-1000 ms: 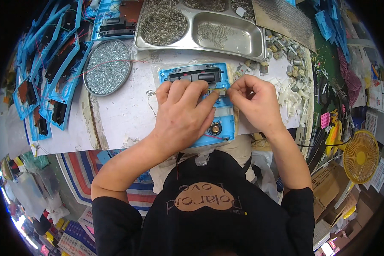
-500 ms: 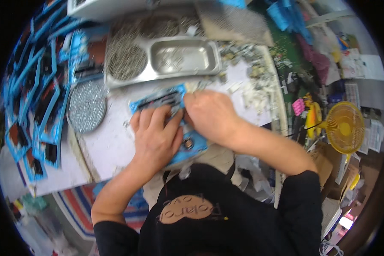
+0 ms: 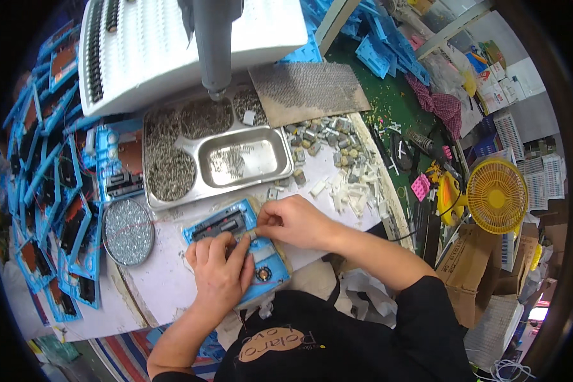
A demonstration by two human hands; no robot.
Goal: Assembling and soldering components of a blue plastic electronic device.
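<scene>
A blue plastic housing (image 3: 270, 258) lies on the white table in front of me, with a black slotted part along its far side and a small round copper-coloured piece near its right end. My left hand (image 3: 218, 270) is closed over its near left side, fingers curled on the housing. Above the middle of the housing, my right hand (image 3: 293, 223) pinches a small pale part (image 3: 251, 235). The left fingertips come close to that part; whether they touch it I cannot tell.
A metal tray (image 3: 286, 156) of small screws sits beyond the housing, beside a round dish of screws (image 3: 128, 232). Small motors (image 3: 347, 149) and white pieces (image 3: 356, 194) lie to the right. Blue housings (image 3: 76, 254) pile up at left. A grey tool (image 3: 215, 51) hangs overhead; a yellow fan (image 3: 496, 196) stands right.
The view has tilted, so the table sits lower and the hanging grey tool and white board show more. Both hands remain at the housing; the small pale part is now visible at the right fingertips.
</scene>
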